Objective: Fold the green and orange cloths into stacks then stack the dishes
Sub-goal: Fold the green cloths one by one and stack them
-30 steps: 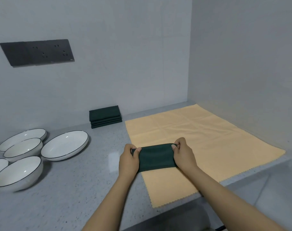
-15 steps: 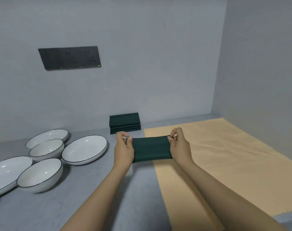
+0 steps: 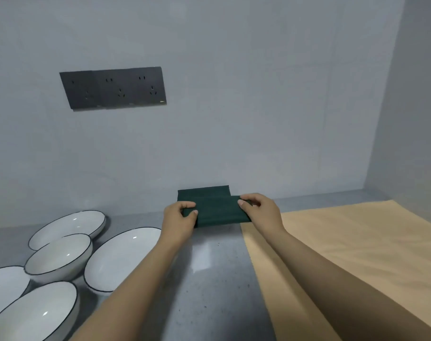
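Grey speckled surface (image 3: 209, 279), set into a corner of plain grey walls; dark socket panel (image 3: 113, 87) on the back wall.

Head view, sole view.

Item: folded green cloth (image 3: 218, 212), held level between both hands, just in front of and over the green stack (image 3: 202, 190) by the back wall. It overlaps the stack in the picture; whether it touches cannot be told. Judged purpose: carried edge to edge so the fold keeps its shape while being set on the pile.

Item: left hand (image 3: 178, 221), fingers curled round the cloth's left end, thumb on top.

Item: right hand (image 3: 261, 212), fingers (image 3: 242, 202) pinching the right end at its upper corner.

Item: orange cloth (image 3: 345, 254), spread flat on the right of the surface, its near edge running out of frame; not yet folded.

Item: dishes, white with dark rims, five in view, grouped at left and touching or overlapping one another: wide plate (image 3: 121, 257), deeper bowl (image 3: 58, 257), far plate (image 3: 66, 226), near bowl (image 3: 34, 313), partial plate (image 3: 2, 284) at the frame edge. None stacked yet.

Judged stage: green pile near complete; orange cloth and dishes remain.
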`<action>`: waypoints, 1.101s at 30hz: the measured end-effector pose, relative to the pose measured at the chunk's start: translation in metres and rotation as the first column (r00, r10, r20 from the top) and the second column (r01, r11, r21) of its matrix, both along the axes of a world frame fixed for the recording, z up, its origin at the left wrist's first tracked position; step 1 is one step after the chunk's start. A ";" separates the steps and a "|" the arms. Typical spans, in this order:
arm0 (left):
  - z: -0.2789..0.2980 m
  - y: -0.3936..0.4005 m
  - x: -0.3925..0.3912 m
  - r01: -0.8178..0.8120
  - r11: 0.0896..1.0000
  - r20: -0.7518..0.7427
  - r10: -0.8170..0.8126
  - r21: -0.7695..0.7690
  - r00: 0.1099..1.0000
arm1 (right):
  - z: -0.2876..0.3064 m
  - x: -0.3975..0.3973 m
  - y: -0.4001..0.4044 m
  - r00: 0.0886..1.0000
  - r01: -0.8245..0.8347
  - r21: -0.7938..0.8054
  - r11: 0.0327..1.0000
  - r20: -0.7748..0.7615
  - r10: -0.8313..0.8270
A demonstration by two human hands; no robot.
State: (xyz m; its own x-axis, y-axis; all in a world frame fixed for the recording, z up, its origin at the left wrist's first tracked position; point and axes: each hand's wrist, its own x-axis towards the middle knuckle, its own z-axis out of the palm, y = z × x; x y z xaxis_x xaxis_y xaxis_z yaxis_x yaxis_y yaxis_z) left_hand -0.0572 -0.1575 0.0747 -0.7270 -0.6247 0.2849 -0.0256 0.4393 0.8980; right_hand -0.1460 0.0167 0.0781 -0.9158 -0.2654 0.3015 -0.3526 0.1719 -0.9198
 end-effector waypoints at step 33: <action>-0.050 -0.066 -0.128 0.047 0.927 0.671 0.233 -0.371 0.704 | -0.073 -0.119 -0.116 0.992 0.083 0.628 0.773 -0.124 -0.006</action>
State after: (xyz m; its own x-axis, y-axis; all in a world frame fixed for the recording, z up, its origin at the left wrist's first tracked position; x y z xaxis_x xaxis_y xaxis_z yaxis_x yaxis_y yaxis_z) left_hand -0.1853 -0.2237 0.0249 -0.7431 -0.6653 -0.0725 -0.6335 0.6644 0.3965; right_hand -0.2650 -0.0991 0.0050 -0.9028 -0.3911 0.1787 -0.4208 0.7181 -0.5544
